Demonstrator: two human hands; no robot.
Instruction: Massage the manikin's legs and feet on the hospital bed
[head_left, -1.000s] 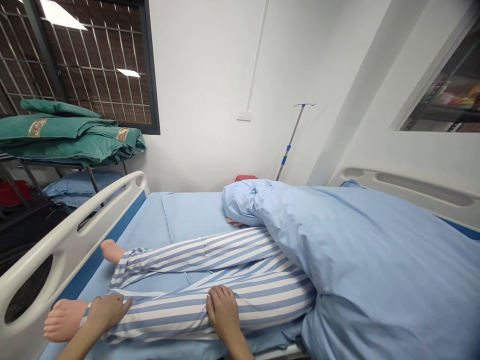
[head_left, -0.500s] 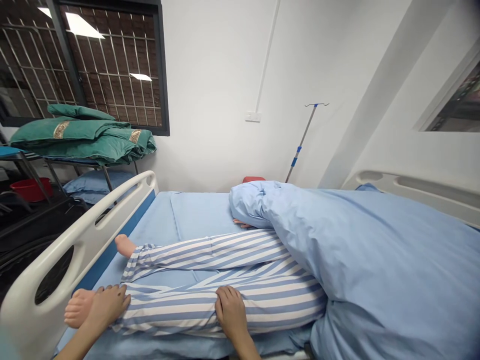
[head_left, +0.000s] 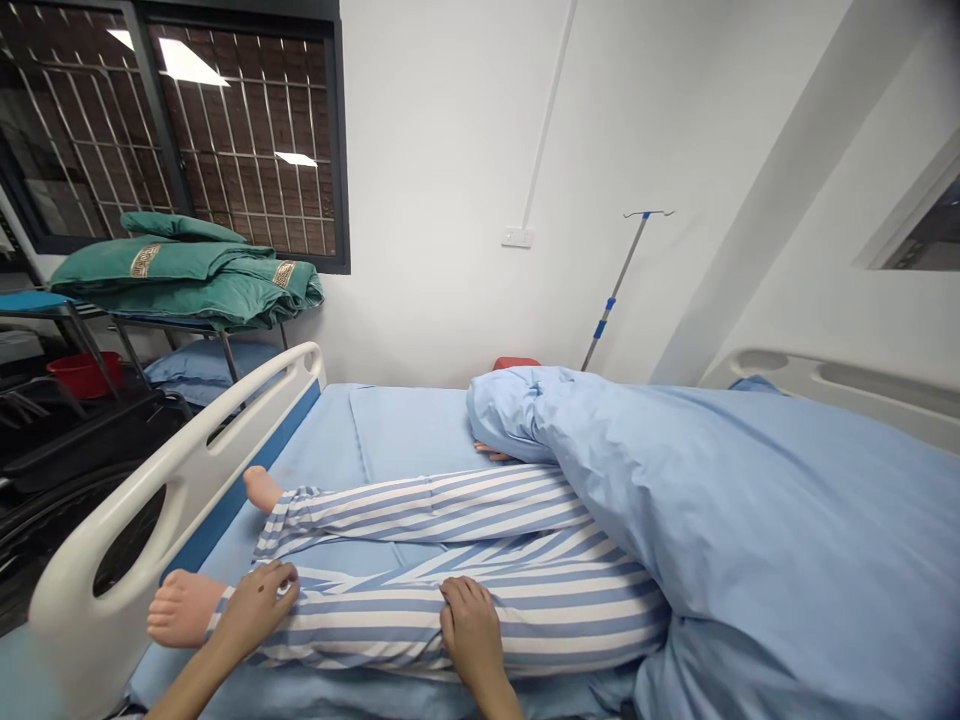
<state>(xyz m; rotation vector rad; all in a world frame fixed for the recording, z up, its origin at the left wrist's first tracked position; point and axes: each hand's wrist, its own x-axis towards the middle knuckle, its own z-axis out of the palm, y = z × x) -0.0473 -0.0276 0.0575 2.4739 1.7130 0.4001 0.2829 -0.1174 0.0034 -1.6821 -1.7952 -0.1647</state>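
Observation:
A mannequin-like figure in striped trousers (head_left: 555, 612) lies on the bed, its bare feet pointing left. My left hand (head_left: 255, 605) rests over the near lower leg, just above the near foot (head_left: 184, 608). Its fingers curve loosely, with a gap between thumb and forefinger. Around the knee of the same leg, my right hand (head_left: 474, 632) lies palm down on the striped cloth, its fingers laid over the top. The far foot (head_left: 262, 488) rests on the sheet. A light blue quilt (head_left: 750, 500) hides the upper body, and only fingertips (head_left: 493, 452) show at its edge.
A cream footboard (head_left: 56, 610) stands at the left and a headboard (head_left: 885, 390) at the right. Beyond the bed are an IV pole (head_left: 619, 285) and a red object (head_left: 516, 362). Green bedding (head_left: 187, 280) lies piled by the window, near a red basin (head_left: 86, 375).
My left hand has slid from the near ankle up onto the lower shin, and its fingers have curled more. My right hand stays on the leg. The view has shifted slightly left.

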